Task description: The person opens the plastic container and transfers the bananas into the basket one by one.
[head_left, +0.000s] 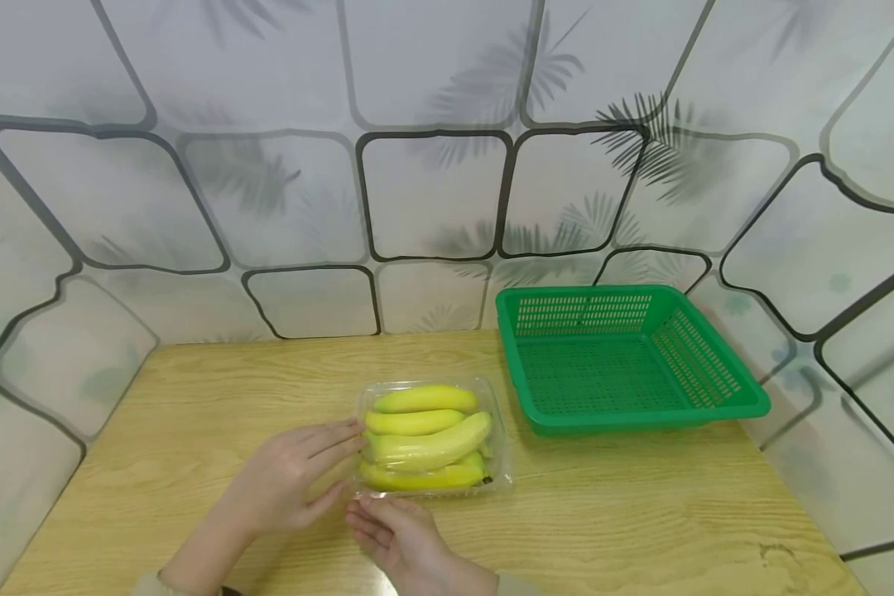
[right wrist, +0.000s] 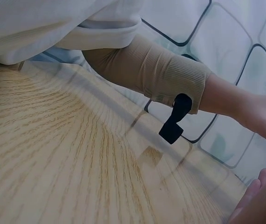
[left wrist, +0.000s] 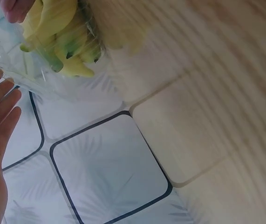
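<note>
A clear plastic box (head_left: 497,414) with several yellow bananas (head_left: 417,423) in it lies on the table. At its left side is my left hand (head_left: 298,472), its fingers stretched out and fingertips overlapping the box edge. In the left wrist view those fingers (left wrist: 2,100) are straight beside the clear plastic, and the bananas (left wrist: 60,28) show through it. My right hand (head_left: 410,538) is at the front left corner of the box, thumb and fingertips close together right at the rim. I cannot tell whether they pinch the plastic.
A green slatted basket (head_left: 525,389) stands to the right of the box, near the back wall (head_left: 432,199). The wood-grain table (head_left: 603,513) runs back to that wall. A black strap (right wrist: 174,123) hangs at the left sleeve's cuff.
</note>
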A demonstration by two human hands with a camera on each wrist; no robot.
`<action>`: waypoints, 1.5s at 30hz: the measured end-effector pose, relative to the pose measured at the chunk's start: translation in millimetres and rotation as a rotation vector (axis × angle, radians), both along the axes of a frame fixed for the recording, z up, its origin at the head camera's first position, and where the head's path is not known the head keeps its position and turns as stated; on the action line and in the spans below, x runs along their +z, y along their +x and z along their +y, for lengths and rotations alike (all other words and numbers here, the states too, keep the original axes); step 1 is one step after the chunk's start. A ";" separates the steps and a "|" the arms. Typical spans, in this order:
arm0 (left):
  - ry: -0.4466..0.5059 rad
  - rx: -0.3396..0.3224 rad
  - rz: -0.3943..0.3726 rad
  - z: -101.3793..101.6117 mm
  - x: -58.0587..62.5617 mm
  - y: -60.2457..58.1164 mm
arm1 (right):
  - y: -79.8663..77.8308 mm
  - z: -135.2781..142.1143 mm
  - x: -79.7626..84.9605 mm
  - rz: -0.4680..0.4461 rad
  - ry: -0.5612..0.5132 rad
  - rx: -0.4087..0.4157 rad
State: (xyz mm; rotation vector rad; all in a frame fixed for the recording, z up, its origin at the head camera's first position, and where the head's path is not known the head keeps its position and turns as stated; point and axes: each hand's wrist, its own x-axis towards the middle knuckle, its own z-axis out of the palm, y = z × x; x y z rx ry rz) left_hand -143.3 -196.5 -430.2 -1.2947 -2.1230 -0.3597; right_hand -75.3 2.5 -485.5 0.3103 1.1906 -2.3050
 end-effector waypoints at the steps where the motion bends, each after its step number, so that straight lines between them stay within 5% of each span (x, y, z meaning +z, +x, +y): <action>1: 0.003 -0.004 0.004 0.2 1.0 -0.6 | -0.1 0.0 -0.2 -0.002 -0.001 0.000; 22: 0.094 0.020 -0.008 3.5 19.1 -13.7 | -0.1 1.5 -0.8 -0.011 -0.003 0.003; 34: 0.207 0.030 0.058 6.7 34.5 -37.8 | -0.6 1.4 -0.5 -0.018 0.004 0.008; 45: 0.269 0.100 -0.111 7.2 37.2 -54.3 | -0.2 1.9 0.4 -0.027 -0.014 0.003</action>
